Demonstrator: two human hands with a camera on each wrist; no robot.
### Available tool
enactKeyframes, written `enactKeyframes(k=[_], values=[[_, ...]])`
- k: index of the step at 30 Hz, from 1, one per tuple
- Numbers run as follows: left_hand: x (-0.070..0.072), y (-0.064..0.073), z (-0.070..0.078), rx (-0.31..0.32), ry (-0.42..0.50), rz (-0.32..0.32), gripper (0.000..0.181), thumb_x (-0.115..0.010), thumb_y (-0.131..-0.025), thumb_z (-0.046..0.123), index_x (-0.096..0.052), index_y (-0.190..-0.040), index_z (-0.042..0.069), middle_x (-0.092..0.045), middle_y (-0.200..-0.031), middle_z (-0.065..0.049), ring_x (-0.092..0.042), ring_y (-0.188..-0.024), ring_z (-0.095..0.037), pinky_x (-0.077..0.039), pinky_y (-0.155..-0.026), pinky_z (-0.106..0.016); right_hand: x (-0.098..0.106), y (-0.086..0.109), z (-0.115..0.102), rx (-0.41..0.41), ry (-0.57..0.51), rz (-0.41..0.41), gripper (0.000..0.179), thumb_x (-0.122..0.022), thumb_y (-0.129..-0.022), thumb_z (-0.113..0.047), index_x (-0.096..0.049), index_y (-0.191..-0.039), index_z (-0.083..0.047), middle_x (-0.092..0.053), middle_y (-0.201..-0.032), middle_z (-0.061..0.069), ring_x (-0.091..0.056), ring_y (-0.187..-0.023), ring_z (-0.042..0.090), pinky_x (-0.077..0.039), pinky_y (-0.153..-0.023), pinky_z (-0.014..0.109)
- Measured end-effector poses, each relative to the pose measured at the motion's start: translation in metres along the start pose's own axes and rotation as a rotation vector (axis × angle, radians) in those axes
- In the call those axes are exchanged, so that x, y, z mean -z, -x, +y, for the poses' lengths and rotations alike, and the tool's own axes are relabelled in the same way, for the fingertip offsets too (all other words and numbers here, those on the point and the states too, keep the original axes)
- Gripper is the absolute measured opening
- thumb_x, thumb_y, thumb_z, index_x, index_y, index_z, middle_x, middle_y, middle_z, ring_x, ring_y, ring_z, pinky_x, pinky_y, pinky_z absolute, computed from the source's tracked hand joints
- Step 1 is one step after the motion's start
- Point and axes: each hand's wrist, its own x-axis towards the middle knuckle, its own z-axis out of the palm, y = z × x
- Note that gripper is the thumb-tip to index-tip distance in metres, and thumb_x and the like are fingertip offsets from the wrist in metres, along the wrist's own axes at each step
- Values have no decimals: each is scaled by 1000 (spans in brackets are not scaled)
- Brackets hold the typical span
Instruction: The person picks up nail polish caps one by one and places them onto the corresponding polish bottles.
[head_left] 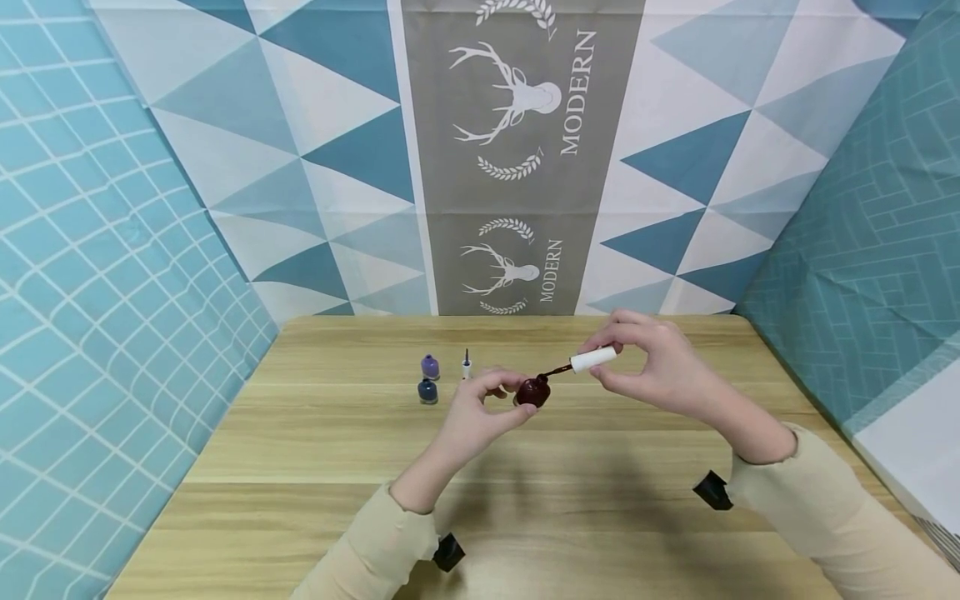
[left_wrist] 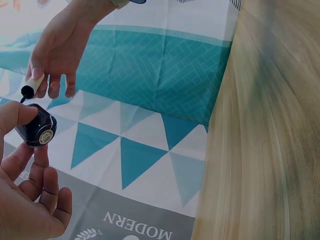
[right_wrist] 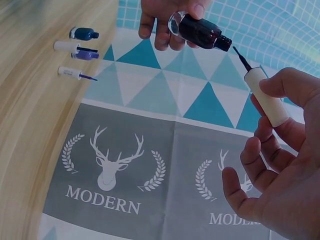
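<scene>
Above a wooden desk (head_left: 337, 450), a person's left grip (head_left: 480, 408) pinches a dark-red nail polish bottle (head_left: 533, 392). At its two o'clock, in head view, the right grip (head_left: 660, 367) pinches a white-handled brush (head_left: 593, 360), tip near the bottle's mouth. A navy bottle (head_left: 427, 392) stands at nine.

Lt wood-grain tbl (head_left: 300, 450)
Back wall (head_left: 352, 108) blue/wht triangles, grey deer strip (head_left: 495, 196); L wall (head_left: 112, 292) blue grid; R wall (head_left: 877, 275) teal
</scene>
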Motion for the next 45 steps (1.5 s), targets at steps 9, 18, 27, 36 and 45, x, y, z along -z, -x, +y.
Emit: enactKeyframes(k=[9,18,27,36,45], values=[[0,0,1,24,-4,-18,28,-77,-76,8,-71,-103,9,-69,-95,-4,-54,-94,-14,-44,-87,-40,4,1,-3,-6,12,-20,29,-78,-71,-2,-69,-92,-21,-61,-91,-13,-52,-77,2,-46,-67,22],[2,5,37,22,-21,-26,24,-73,-76,0,-70,-99,-1,-68,-96,-13,-54,-88,-9,-45,-85,-45,5,0,-5,-19,10,-71,25,-76,-74,-8,-69,-93,-23,-59,-91,-15,-54,-78,3,-46,-69,24],[2,6,42,28,-17,-40,23,-74,-76,1,-71,-99,0,-68,-99,-12,-54,-90,-11,-44,-86,-48,2,-1,-6,-19,-16,-100,25,-76,-74,-8,-69,-93,-24,-57,-89,-16,-53,-79,3,-47,-70,23],[2,7,44,34,-19,-53,22,-74,-77,2,-71,-99,0,-68,-100,-12,-55,-91,-11,-45,-84,-37,-2,-1,-7,-14,-25,-126,27,-74,-75,-3,-70,-93,-23,-58,-89,-15,-51,-77,5,-46,-68,24],[2,7,44,37,-8,-78,20,-73,-79,4,-71,-99,1,-68,-100,-10,-54,-91,-11,-44,-83,-34,-4,-2,-9,-44,-38,-164,26,-74,-76,-4,-70,-93,-23,-59,-91,-14,-52,-78,8,-46,-69,24]])
